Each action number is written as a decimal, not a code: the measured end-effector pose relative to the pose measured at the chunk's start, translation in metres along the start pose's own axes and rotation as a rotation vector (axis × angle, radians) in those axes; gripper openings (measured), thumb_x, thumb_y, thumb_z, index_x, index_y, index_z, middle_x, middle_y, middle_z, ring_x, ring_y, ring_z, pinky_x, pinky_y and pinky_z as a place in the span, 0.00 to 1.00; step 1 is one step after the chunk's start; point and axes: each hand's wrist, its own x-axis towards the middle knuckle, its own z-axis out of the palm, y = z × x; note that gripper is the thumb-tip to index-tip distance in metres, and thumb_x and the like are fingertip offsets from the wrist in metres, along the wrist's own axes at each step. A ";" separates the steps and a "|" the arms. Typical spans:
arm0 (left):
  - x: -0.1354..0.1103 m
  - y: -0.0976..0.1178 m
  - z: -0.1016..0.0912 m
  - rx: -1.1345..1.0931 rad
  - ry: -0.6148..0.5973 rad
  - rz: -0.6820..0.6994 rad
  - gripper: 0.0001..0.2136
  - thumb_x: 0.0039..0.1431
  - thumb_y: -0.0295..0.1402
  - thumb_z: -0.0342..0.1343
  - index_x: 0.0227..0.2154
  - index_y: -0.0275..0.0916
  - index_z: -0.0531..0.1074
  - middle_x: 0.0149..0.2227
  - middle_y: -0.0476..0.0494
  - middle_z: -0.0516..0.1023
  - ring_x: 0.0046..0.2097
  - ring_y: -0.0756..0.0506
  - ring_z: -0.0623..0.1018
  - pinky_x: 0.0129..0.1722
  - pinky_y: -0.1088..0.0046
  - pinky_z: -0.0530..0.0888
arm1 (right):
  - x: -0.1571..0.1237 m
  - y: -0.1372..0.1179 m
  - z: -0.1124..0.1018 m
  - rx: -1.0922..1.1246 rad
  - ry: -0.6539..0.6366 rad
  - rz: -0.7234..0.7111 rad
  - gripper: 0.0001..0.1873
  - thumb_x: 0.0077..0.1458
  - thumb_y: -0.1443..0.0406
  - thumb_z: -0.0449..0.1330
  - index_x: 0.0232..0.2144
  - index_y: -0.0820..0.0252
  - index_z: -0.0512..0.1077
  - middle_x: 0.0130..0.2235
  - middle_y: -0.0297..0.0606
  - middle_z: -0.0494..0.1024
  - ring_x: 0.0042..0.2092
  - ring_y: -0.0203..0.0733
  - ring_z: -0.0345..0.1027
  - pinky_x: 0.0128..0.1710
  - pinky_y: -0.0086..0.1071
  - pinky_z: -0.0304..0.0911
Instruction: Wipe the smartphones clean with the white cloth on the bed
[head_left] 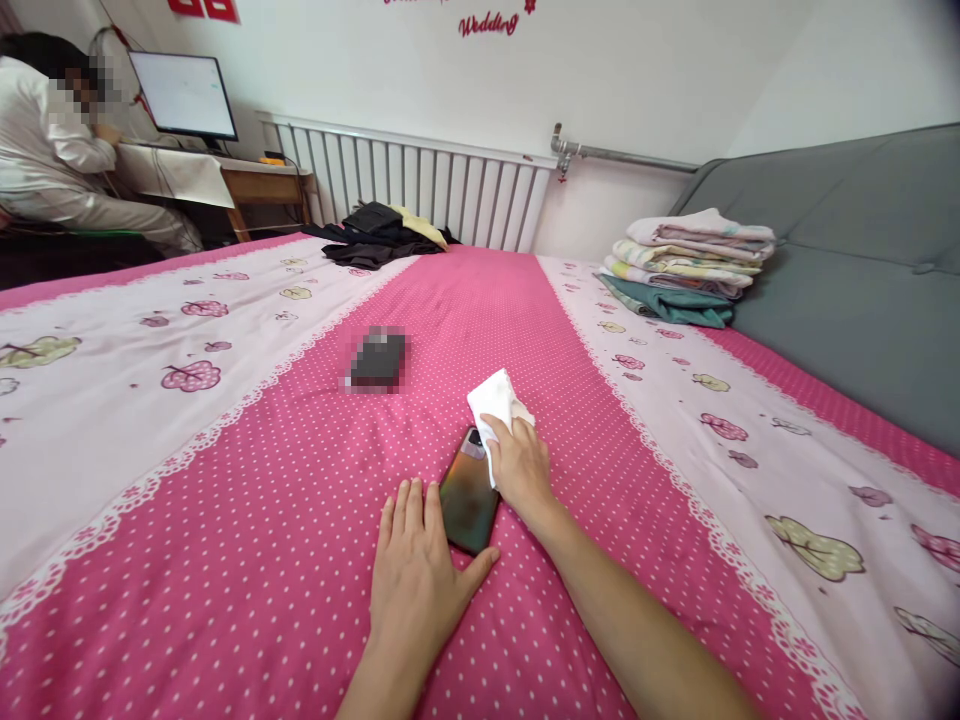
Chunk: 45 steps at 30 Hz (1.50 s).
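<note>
A dark smartphone (466,495) lies back-up on the pink dotted bedspread (315,560), its camera end pointing away from me. My left hand (414,572) rests flat beside it, fingers stretched, the thumb against the phone's near corner. My right hand (519,466) is closed on a folded white cloth (493,402) and presses it at the phone's far right edge, near the camera end.
A small dark blurred object (377,360) lies further up the bed. Dark clothes (379,236) are heaped at the far edge; folded towels (686,265) are stacked by the grey sofa (862,280). A person (52,150) sits at a desk with a monitor (184,95).
</note>
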 end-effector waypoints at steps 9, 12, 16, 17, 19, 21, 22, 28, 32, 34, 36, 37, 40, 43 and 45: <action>-0.001 0.001 -0.001 0.031 0.019 0.016 0.44 0.50 0.60 0.48 0.53 0.18 0.66 0.55 0.20 0.69 0.57 0.30 0.70 0.56 0.51 0.67 | 0.001 0.001 0.002 -0.001 0.008 -0.003 0.21 0.63 0.65 0.51 0.57 0.45 0.64 0.48 0.41 0.70 0.53 0.47 0.60 0.47 0.36 0.58; -0.001 0.001 0.000 0.036 0.023 0.015 0.44 0.50 0.60 0.48 0.53 0.18 0.66 0.54 0.20 0.69 0.57 0.30 0.70 0.56 0.50 0.67 | 0.002 0.001 0.002 -0.001 0.008 -0.002 0.21 0.63 0.65 0.51 0.57 0.45 0.63 0.48 0.41 0.70 0.53 0.47 0.60 0.47 0.36 0.57; -0.001 0.001 -0.001 0.036 0.020 0.014 0.44 0.50 0.60 0.48 0.53 0.19 0.66 0.55 0.21 0.69 0.57 0.30 0.70 0.57 0.51 0.67 | 0.001 0.001 0.002 0.001 0.003 -0.001 0.21 0.63 0.64 0.51 0.57 0.45 0.63 0.49 0.41 0.70 0.53 0.47 0.60 0.47 0.36 0.57; -0.001 0.001 -0.001 0.035 0.017 0.014 0.43 0.50 0.60 0.48 0.53 0.19 0.66 0.55 0.21 0.69 0.57 0.30 0.70 0.57 0.51 0.67 | 0.001 0.001 0.002 0.000 0.000 0.000 0.21 0.63 0.65 0.51 0.57 0.45 0.63 0.49 0.41 0.70 0.53 0.47 0.60 0.47 0.36 0.57; -0.001 0.001 -0.001 0.032 0.013 0.013 0.43 0.50 0.60 0.48 0.53 0.19 0.66 0.55 0.21 0.69 0.57 0.30 0.69 0.57 0.51 0.67 | 0.001 0.001 0.002 0.000 -0.002 0.001 0.21 0.63 0.65 0.50 0.57 0.45 0.63 0.49 0.42 0.70 0.53 0.47 0.60 0.47 0.36 0.57; -0.001 0.001 -0.001 0.030 0.008 0.009 0.43 0.50 0.60 0.48 0.53 0.19 0.66 0.55 0.21 0.69 0.57 0.30 0.69 0.57 0.51 0.66 | 0.001 0.001 0.001 -0.001 0.001 0.000 0.21 0.63 0.64 0.50 0.57 0.45 0.64 0.49 0.41 0.70 0.53 0.47 0.60 0.47 0.36 0.57; -0.001 0.001 -0.001 0.028 0.005 0.006 0.44 0.50 0.60 0.48 0.53 0.19 0.66 0.55 0.21 0.69 0.57 0.30 0.69 0.57 0.51 0.66 | 0.001 0.001 0.001 -0.002 0.003 0.001 0.21 0.63 0.64 0.50 0.57 0.45 0.64 0.49 0.41 0.70 0.53 0.47 0.60 0.47 0.36 0.57; -0.001 0.001 0.001 0.017 -0.014 -0.012 0.43 0.50 0.60 0.48 0.54 0.20 0.65 0.56 0.21 0.68 0.58 0.31 0.68 0.58 0.52 0.65 | 0.001 0.000 0.000 -0.013 -0.002 0.000 0.21 0.63 0.64 0.50 0.57 0.45 0.64 0.48 0.41 0.70 0.53 0.47 0.60 0.47 0.36 0.58; -0.001 0.000 0.001 0.002 -0.010 -0.013 0.42 0.50 0.60 0.48 0.54 0.22 0.65 0.56 0.21 0.68 0.59 0.31 0.68 0.58 0.51 0.64 | 0.000 0.001 0.000 -0.009 0.004 -0.007 0.21 0.63 0.65 0.50 0.57 0.45 0.64 0.48 0.41 0.70 0.53 0.47 0.60 0.47 0.36 0.58; -0.001 0.000 0.001 0.004 -0.008 -0.013 0.42 0.50 0.60 0.48 0.54 0.22 0.65 0.56 0.22 0.68 0.59 0.31 0.68 0.58 0.51 0.64 | 0.000 0.001 0.001 -0.010 0.001 -0.004 0.21 0.63 0.64 0.50 0.57 0.45 0.64 0.48 0.41 0.70 0.53 0.47 0.60 0.47 0.37 0.58; -0.001 0.001 0.000 0.008 -0.009 -0.010 0.43 0.50 0.60 0.48 0.54 0.21 0.65 0.56 0.21 0.68 0.58 0.31 0.68 0.58 0.51 0.64 | 0.000 0.001 0.001 -0.011 -0.004 0.000 0.21 0.63 0.64 0.50 0.57 0.45 0.64 0.49 0.42 0.70 0.53 0.47 0.60 0.47 0.36 0.58; -0.001 0.001 0.000 0.008 -0.012 -0.010 0.43 0.50 0.60 0.49 0.54 0.20 0.65 0.56 0.21 0.68 0.58 0.31 0.68 0.59 0.52 0.64 | 0.000 0.001 0.001 -0.010 -0.006 0.001 0.21 0.63 0.64 0.50 0.57 0.45 0.64 0.49 0.42 0.70 0.53 0.47 0.60 0.47 0.36 0.58; -0.001 0.001 -0.001 -0.006 -0.023 -0.020 0.43 0.50 0.59 0.49 0.54 0.21 0.64 0.56 0.21 0.67 0.59 0.31 0.67 0.59 0.52 0.63 | 0.001 0.001 0.001 -0.008 -0.003 -0.003 0.21 0.63 0.64 0.50 0.57 0.45 0.63 0.49 0.41 0.70 0.53 0.47 0.60 0.47 0.36 0.57; -0.001 0.001 -0.001 -0.023 -0.032 -0.026 0.43 0.49 0.59 0.50 0.54 0.20 0.64 0.56 0.21 0.67 0.59 0.30 0.67 0.59 0.51 0.63 | 0.001 0.001 0.002 -0.005 0.010 -0.009 0.21 0.63 0.64 0.50 0.57 0.45 0.64 0.48 0.41 0.70 0.53 0.47 0.60 0.46 0.36 0.58; -0.001 0.000 0.000 -0.026 -0.031 -0.025 0.42 0.50 0.59 0.50 0.54 0.21 0.64 0.56 0.21 0.67 0.59 0.31 0.67 0.59 0.51 0.63 | 0.001 0.002 0.002 -0.003 0.017 -0.012 0.21 0.63 0.64 0.50 0.57 0.46 0.64 0.48 0.41 0.70 0.53 0.47 0.60 0.46 0.37 0.58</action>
